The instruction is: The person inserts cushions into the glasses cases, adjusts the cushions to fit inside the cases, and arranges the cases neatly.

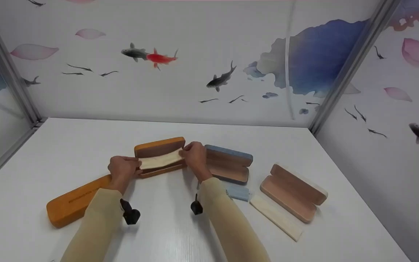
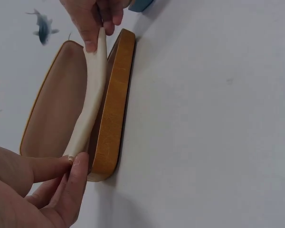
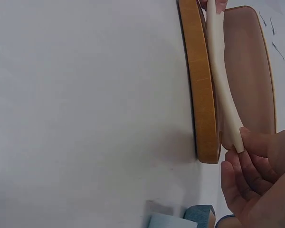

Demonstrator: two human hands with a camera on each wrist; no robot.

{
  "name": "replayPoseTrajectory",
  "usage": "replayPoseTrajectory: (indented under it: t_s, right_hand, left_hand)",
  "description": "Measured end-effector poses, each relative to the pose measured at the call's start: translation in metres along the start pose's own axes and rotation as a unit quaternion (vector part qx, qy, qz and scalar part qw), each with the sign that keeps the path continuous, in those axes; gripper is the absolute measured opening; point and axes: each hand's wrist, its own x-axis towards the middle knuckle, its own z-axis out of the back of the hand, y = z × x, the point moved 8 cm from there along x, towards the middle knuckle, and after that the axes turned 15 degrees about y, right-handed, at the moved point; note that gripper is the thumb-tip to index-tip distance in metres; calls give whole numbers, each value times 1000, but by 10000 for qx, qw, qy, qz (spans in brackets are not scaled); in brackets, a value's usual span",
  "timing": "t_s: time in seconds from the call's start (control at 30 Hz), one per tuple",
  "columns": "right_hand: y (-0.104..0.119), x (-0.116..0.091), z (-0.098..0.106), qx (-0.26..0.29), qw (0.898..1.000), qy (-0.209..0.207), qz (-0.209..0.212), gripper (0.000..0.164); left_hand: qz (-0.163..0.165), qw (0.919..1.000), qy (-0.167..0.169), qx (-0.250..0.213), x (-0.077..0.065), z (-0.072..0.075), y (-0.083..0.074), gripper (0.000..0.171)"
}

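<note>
A folded cream cloth is stretched lengthwise over an open orange glasses case with a brown lining. My left hand pinches the cloth's left end between thumb and fingers. At the other end, my right hand pinches it the same way. In the left wrist view the cloth sags slightly between both hands, just over the case's lower half. The right wrist view shows the fingers of the right hand beyond the case's end.
A closed orange glasses case lies beside the left forearm. Right of the right hand stand an open blue case and an open cream case. A folded blue cloth and another cream cloth lie before them. Printed panels wall the white table.
</note>
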Motion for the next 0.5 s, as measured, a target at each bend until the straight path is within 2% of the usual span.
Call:
replayPoseTrajectory:
  t_s: [0.17, 0.5]
  right_hand:
    - [-8, 3, -6, 125, 9998, 71, -103, 4]
    - [-12, 5, -10, 193, 9995, 168, -200, 6]
  left_hand:
    - [60, 9999, -58, 135, 0, 0, 2, 30]
    - [-107, 9960, -350, 819, 0, -1, -2, 25]
